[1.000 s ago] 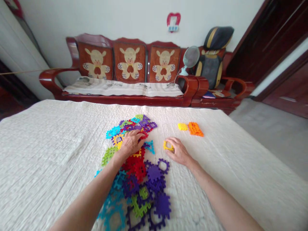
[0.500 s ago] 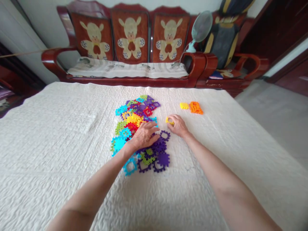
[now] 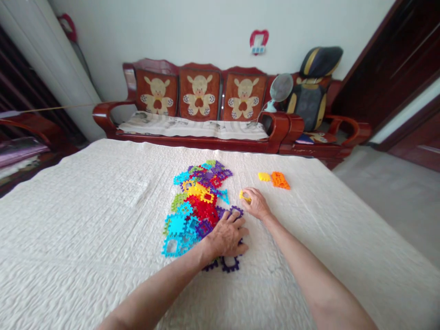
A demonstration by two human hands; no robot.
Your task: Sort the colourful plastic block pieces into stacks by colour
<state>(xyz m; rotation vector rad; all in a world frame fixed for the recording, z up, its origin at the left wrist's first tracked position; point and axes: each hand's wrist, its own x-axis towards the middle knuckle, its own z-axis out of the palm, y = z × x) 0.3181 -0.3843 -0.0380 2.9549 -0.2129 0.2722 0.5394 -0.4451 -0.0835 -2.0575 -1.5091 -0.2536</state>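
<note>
A loose pile of toothed plastic pieces in several colours lies on the white quilted cover (image 3: 103,220). Over the pile's near right part, on purple pieces, my left hand (image 3: 227,234) rests with its fingers spread. Red pieces (image 3: 205,211) and light blue pieces (image 3: 176,225) show to its left. Right of the pile, my right hand (image 3: 256,203) pinches a yellow frame piece (image 3: 244,196) at the fingertips. Farther back lie a yellow piece (image 3: 264,176) and, beside it, orange pieces (image 3: 281,180). What lies beneath my left palm is hidden.
Behind the covered surface stands a red wooden sofa (image 3: 192,141) with bear-patterned cushions. A small fan (image 3: 281,88) is by its right armrest. A chair with a black and yellow massage pad (image 3: 309,103) stands at the back right.
My left hand has moved toward the near right part of the pile, uncovering red and yellow pieces. The view has tilted up. My right hand still holds the yellow frame piece.
</note>
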